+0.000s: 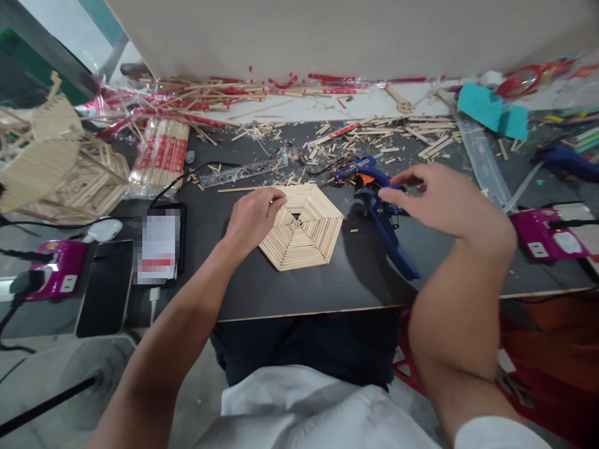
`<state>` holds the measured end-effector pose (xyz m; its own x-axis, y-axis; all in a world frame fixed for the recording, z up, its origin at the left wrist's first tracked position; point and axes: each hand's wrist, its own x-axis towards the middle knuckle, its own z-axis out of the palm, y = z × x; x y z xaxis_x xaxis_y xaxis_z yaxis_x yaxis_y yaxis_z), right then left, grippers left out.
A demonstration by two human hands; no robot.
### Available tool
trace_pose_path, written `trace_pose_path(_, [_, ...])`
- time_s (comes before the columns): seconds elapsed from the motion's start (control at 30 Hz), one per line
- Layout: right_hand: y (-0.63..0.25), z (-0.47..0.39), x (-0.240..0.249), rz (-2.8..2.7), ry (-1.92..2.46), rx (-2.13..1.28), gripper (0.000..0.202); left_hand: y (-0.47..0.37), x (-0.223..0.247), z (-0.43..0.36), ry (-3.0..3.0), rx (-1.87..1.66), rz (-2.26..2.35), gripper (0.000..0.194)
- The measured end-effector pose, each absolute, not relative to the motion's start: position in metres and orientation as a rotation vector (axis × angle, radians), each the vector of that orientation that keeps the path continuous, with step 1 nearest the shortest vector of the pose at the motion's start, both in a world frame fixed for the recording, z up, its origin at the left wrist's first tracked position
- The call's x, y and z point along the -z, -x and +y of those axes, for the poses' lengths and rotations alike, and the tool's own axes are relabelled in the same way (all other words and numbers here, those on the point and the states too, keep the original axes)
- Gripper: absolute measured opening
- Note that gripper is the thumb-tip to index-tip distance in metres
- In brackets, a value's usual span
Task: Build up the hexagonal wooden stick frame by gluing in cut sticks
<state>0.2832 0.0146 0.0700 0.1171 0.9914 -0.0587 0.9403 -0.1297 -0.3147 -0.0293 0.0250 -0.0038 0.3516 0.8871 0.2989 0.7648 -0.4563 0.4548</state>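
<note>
A flat hexagonal panel of pale wooden sticks (309, 240) lies on the dark table, with a small dark gap at its centre. My left hand (256, 215) rests on its upper left part, fingers curled together; whatever they may hold is hidden. Above the table on the right, my right hand (433, 196) is raised with thumb and index finger apart and nothing between them. Close to those fingers are a blue glue gun (362, 168) with an orange trigger and a dark blue cutter tool (393, 240), both lying on the table.
Stick offcuts (437, 146) and a clear ruler (243, 173) lie along the back. Wrapped sticks (161, 149) and a stick-built model (60, 168) stand left. Two phones, one dark (105, 287), one lit (158, 246), and magenta power sockets (60, 268) sit nearer, with cables.
</note>
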Motion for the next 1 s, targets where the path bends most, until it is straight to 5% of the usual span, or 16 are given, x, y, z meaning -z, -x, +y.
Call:
trace_pose_path(0.2, [-0.319, -0.036, -0.039, -2.260, 2.338, -0.354, 0.100, 0.028, 0.003, 0.024, -2.326, -0.789, 1.487, 0.019])
trace_pose_path(0.27, [-0.326, -0.046, -0.027, -2.315, 2.309, -0.319, 0.108, 0.026, 0.003, 0.024, -2.315, -0.806, 1.486, 0.020])
trace_pose_path(0.57, [-0.314, -0.063, -0.029, -2.137, 2.299, -0.452, 0.047, 0.023, -0.001, 0.020, -2.293, -0.885, 1.482, 0.018])
trace_pose_path(0.7, [-0.286, -0.067, -0.038, -1.887, 2.096, -0.822, 0.020, 0.022, 0.001, 0.018, -2.278, -0.973, 1.469, 0.019])
trace_pose_path(1.0, [-0.205, -0.067, -0.044, -1.847, 1.808, -1.212, 0.021, 0.013, -0.005, 0.008, -2.045, -1.029, 1.302, 0.024])
